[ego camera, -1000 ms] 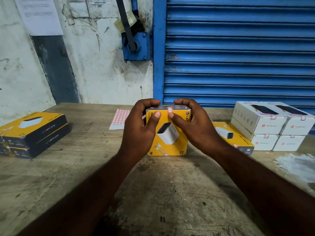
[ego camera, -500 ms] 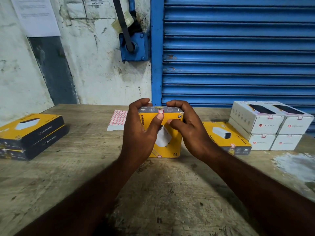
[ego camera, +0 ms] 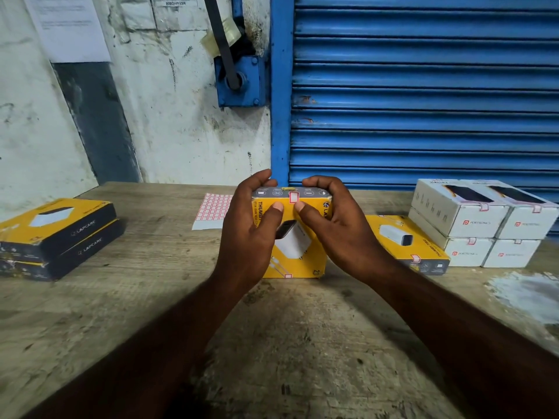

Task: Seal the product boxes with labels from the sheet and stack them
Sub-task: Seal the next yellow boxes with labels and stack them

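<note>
A yellow charger box (ego camera: 298, 252) stands upright on the wooden table (ego camera: 290, 343), its front facing me. My left hand (ego camera: 249, 231) grips its left side and my right hand (ego camera: 338, 228) grips its right side, fingers curled over the top and both thumbs on the front face. A red-edged white label (ego camera: 292, 197) is folded over the top front edge between my thumbs. Another label (ego camera: 288, 276) shows at the bottom edge. The label sheet (ego camera: 211, 211) lies flat behind my left hand, partly hidden by it.
Two dark and yellow Lapcare boxes (ego camera: 57, 234) are stacked at the left. A yellow box (ego camera: 405, 240) lies flat to the right. Several white boxes (ego camera: 484, 222) with labels are stacked in two layers at the far right. A blue shutter (ego camera: 423, 86) rises behind the table.
The box has turned from slightly angled to square on, and my right thumb has slid up beside the top label. Both hands keep their hold.
</note>
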### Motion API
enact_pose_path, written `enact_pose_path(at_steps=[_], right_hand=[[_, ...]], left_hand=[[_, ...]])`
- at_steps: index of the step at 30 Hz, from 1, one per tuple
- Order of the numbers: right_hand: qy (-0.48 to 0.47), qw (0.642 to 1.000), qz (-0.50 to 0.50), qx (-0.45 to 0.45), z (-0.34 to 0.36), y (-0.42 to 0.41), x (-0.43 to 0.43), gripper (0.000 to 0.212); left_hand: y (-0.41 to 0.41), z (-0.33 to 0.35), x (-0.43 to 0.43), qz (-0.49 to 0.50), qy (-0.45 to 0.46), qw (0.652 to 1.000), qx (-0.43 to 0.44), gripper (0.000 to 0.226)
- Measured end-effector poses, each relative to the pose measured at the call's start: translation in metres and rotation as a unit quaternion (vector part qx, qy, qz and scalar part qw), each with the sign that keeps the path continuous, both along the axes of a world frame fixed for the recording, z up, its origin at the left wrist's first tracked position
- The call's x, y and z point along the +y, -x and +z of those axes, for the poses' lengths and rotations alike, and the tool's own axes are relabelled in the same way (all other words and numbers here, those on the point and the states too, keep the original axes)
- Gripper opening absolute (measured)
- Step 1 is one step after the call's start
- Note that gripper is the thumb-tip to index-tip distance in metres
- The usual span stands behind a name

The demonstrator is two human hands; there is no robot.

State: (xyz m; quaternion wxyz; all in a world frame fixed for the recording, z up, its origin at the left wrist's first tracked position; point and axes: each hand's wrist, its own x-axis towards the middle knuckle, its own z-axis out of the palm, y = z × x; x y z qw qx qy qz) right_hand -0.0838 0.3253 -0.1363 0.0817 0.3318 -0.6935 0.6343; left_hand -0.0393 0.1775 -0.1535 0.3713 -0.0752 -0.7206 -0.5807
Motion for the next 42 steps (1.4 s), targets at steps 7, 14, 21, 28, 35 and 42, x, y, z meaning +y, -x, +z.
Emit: enact_pose_path(at_steps=[7, 14, 21, 28, 35, 42], right_hand=[[0.004, 1.0, 0.029, -0.005, -0.0011, -0.0008, 0.002, 0.036], [0.035, 0.999, 0.016, -0.012, 0.0002, -0.004, -0.0005, 0.03], [-0.007, 0.999, -0.036, 0.02, 0.0009, -0.0039, -0.0016, 0.027], [-0.014, 1.0, 0.02, 0.004, -0.0006, 0.0005, 0.0042, 0.037], [0.026, 0.999, 0.029, -0.012, 0.0006, -0.0024, 0.0016, 0.032], [0.032, 0.999, 0.005, -0.007, 0.0017, -0.0043, -0.0005, 0.032]], left_hand=[[-0.0009, 0.0012, 0.0052, 0.055, 0.006, 0.998, 0.015, 0.062], [0.0039, -0.0055, 0.0005, 0.053, 0.036, 0.998, 0.007, 0.062], [0.0007, -0.003, -0.0005, 0.034, 0.051, 0.998, -0.008, 0.067], [-0.0011, -0.0011, 0.0038, 0.044, 0.011, 0.999, 0.002, 0.066], [0.0002, -0.001, 0.0062, 0.058, 0.025, 0.998, 0.009, 0.07], [0.001, -0.0041, 0.0026, 0.035, 0.037, 0.999, 0.0, 0.076]])
